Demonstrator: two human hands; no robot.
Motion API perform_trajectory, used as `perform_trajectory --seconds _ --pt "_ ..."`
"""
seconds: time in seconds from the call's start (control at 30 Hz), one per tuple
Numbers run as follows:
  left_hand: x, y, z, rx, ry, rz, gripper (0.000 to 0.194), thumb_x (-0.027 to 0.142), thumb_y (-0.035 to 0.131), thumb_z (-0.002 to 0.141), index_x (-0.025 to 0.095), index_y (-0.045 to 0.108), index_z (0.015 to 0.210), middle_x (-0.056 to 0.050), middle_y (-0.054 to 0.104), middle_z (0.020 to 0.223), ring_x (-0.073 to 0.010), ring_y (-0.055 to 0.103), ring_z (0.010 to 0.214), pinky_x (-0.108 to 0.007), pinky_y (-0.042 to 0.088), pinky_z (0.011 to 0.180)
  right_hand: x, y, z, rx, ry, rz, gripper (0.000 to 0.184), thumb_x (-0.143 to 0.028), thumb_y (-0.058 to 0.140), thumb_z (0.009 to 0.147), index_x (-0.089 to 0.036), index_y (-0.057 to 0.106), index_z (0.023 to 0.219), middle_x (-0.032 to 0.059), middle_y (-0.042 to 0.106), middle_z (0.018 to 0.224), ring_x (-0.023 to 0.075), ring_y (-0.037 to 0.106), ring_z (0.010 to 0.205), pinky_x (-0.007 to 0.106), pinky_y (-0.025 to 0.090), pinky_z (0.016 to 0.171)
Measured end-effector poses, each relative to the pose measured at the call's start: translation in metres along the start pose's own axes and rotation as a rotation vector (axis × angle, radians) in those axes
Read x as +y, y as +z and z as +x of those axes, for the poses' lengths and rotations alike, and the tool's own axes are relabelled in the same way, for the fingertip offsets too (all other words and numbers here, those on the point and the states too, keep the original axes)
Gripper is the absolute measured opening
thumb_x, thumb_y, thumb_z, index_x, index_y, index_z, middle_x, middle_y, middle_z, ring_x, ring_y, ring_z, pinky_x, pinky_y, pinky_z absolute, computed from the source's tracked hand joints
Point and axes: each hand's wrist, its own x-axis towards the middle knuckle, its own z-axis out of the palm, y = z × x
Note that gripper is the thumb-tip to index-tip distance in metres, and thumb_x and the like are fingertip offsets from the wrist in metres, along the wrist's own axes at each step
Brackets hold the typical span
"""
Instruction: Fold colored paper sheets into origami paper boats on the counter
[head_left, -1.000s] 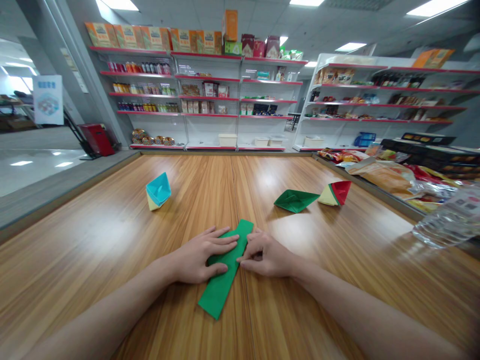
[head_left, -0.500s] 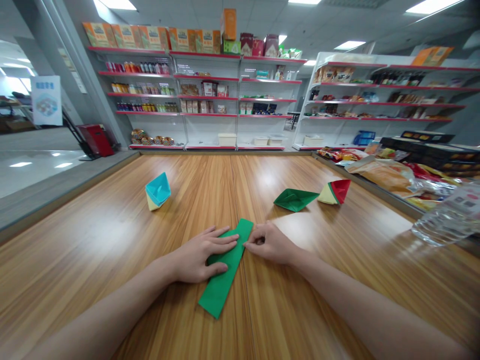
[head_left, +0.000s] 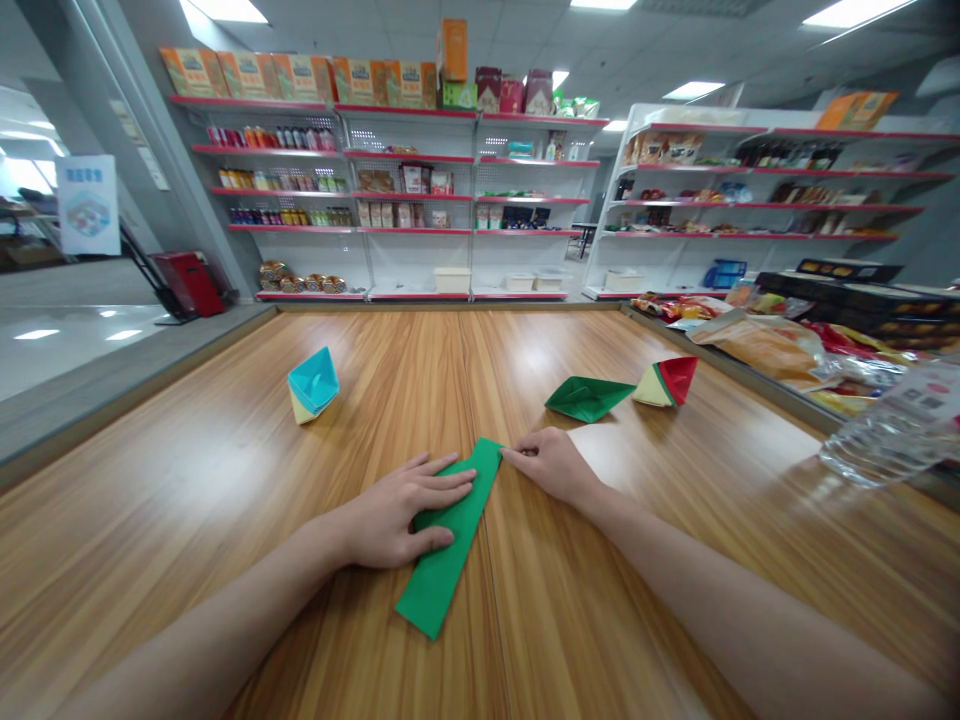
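Observation:
A sheet of green paper [head_left: 444,578], folded into a long strip, lies slanted on the wooden table [head_left: 300,640]. My left hand [head_left: 397,510] rests flat across its middle with the fingers spread, hiding part of its left side. At the strip's far right corner is my right hand [head_left: 556,464]. Its fingers are curled, and the thumb and index fingertips are pressed together on the paper's edge. Beyond it stand a green folded paper boat [head_left: 589,398] and a red and yellow paper boat [head_left: 667,382]. A blue and yellow paper boat [head_left: 315,385] is at the left.
At the right edge a clear plastic bottle [head_left: 892,430] lies near bagged snacks [head_left: 765,350] and dark boxes [head_left: 877,300]. A raised rim [head_left: 150,400] borders the table. Shelves of goods [head_left: 405,195] stand behind it.
My right hand has slid away from me along the strip's right edge, up to its far corner. The left hand and the paper have stayed in place.

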Motion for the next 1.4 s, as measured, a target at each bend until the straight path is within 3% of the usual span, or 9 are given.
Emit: perform_trajectory --seconds 0.17,0.33,0.47,0.6,0.77,0.93,1.13,1.27,1.4 --pt "0.000 -0.001 0.000 -0.011 -0.010 0.023 0.060 0.039 0.052 0.087 0.031 0.029 0.141 -0.001 0.031 0.147 -0.0307 0.016 0.138 -0.056 0.016 0.109 0.002 0.005 -0.003 0.064 0.034 -0.059 0.035 -0.035 0.047 0.086 -0.017 0.072 0.072 0.0052 0.070 0.068 0.0159 0.059 0.058 0.024 0.035 0.054" --pt "-0.001 0.000 -0.001 0.011 0.009 0.024 0.056 0.032 0.048 0.090 0.032 0.028 0.142 0.001 0.031 0.148 -0.0285 0.017 0.138 -0.054 0.016 0.110 0.006 0.010 -0.006 0.129 0.036 -0.181 0.029 -0.022 0.045 0.085 -0.020 0.071 0.098 0.0062 0.072 0.087 0.0189 0.064 0.075 0.027 0.041 0.068" --pt "-0.002 0.005 -0.002 0.044 0.031 0.054 0.056 0.026 0.044 0.091 0.032 0.024 0.143 0.001 0.026 0.150 -0.0270 0.014 0.139 -0.053 0.017 0.111 -0.001 0.009 -0.008 0.085 0.006 -0.257 0.026 -0.022 0.045 0.086 -0.018 0.071 0.084 0.0066 0.069 0.075 0.0193 0.060 0.072 0.028 0.039 0.066" --pt "-0.006 0.013 0.000 0.108 -0.068 0.143 0.056 0.030 0.044 0.091 0.031 0.024 0.143 -0.002 0.014 0.153 -0.0271 0.010 0.140 -0.050 0.018 0.111 -0.013 0.008 -0.010 0.082 0.029 -0.302 0.020 -0.023 0.048 0.085 -0.016 0.065 0.075 0.0067 0.064 0.071 0.0188 0.057 0.069 0.028 0.036 0.063" --pt "-0.012 0.021 0.003 0.246 -0.301 0.253 0.043 0.036 0.039 0.093 0.038 0.038 0.136 -0.004 0.023 0.151 -0.0304 0.020 0.137 -0.057 0.022 0.107 -0.021 0.013 -0.014 0.102 0.085 -0.341 0.016 -0.026 0.049 0.085 -0.016 0.061 0.081 0.0080 0.064 0.077 0.0206 0.057 0.073 0.030 0.037 0.067" --pt "-0.017 0.025 0.004 0.322 -0.396 0.331 0.044 0.039 0.037 0.093 0.030 0.042 0.136 -0.011 0.033 0.146 -0.0312 0.028 0.134 -0.055 0.029 0.105 -0.028 0.017 -0.021 0.107 0.101 -0.404 0.019 -0.029 0.049 0.084 -0.015 0.061 0.079 0.0106 0.062 0.077 0.0234 0.056 0.077 0.033 0.038 0.071" --pt "-0.019 0.028 0.004 0.354 -0.366 0.384 0.045 0.034 0.036 0.094 0.019 0.046 0.135 -0.015 0.040 0.141 -0.0300 0.032 0.133 -0.050 0.031 0.107 -0.044 0.016 -0.029 -0.027 -0.158 -0.173 0.017 -0.031 0.052 0.085 -0.017 0.062 0.087 0.0051 0.057 0.077 0.0191 0.053 0.077 0.031 0.040 0.072" --pt "-0.014 0.027 0.006 0.374 -0.334 0.323 0.046 0.034 0.035 0.094 0.014 0.045 0.134 -0.016 0.042 0.140 -0.0283 0.034 0.132 -0.048 0.031 0.108 -0.049 0.014 -0.029 -0.063 -0.194 -0.020 0.022 -0.032 0.052 0.085 -0.015 0.060 0.095 0.0048 0.056 0.077 0.0188 0.052 0.075 0.033 0.042 0.072" --pt "-0.004 0.026 0.009 0.427 -0.312 0.173 0.048 0.035 0.034 0.095 0.014 0.039 0.137 -0.014 0.038 0.143 -0.0259 0.033 0.133 -0.045 0.031 0.109 -0.049 0.012 -0.028 -0.061 -0.211 0.187 0.046 -0.035 0.050 0.088 -0.012 0.047 0.127 0.0106 0.059 0.097 0.0213 0.055 0.089 0.038 0.045 0.083"
